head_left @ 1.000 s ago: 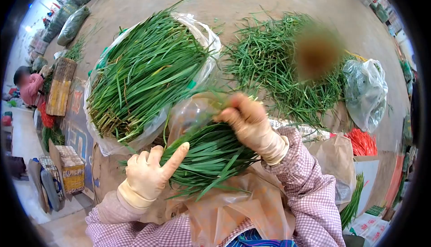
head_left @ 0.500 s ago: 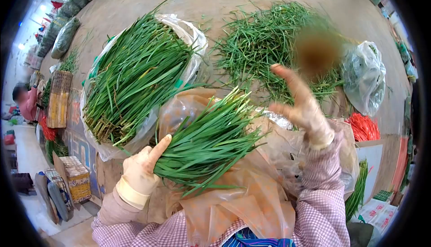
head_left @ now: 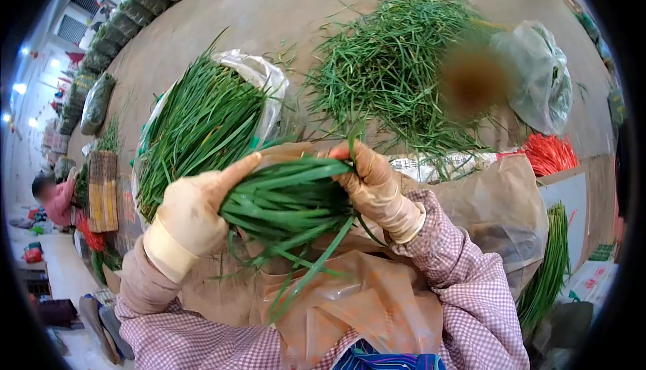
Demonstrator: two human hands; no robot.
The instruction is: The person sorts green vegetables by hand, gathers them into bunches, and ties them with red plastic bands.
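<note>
A bunch of long green leaves (head_left: pixel 289 198) is held up between my two gloved hands, above the plastic apron. My left hand (head_left: pixel 195 212) wraps round its left side, thumb along the top. At the bunch's right end, the bent fingers of my right hand (head_left: pixel 373 188) pinch some of the leaves. Behind my left hand stands a white plastic bag (head_left: pixel 272 87) full of similar leaves (head_left: pixel 202 121). A loose heap of green leaves (head_left: pixel 390 60) lies on the floor beyond my right hand.
A clear plastic bag (head_left: pixel 548 81) and red strips (head_left: pixel 548 155) are at the right, above an upright green bundle (head_left: pixel 548 262). At the far left a person in pink (head_left: pixel 59 198) is beside a woven crate (head_left: pixel 103 192). Filled sacks (head_left: pixel 97 104) line the upper left.
My right hand has come back from the right, its fingers closing on the bunch's end. The bunch has turned and its pale stem ends no longer show. The view has shifted.
</note>
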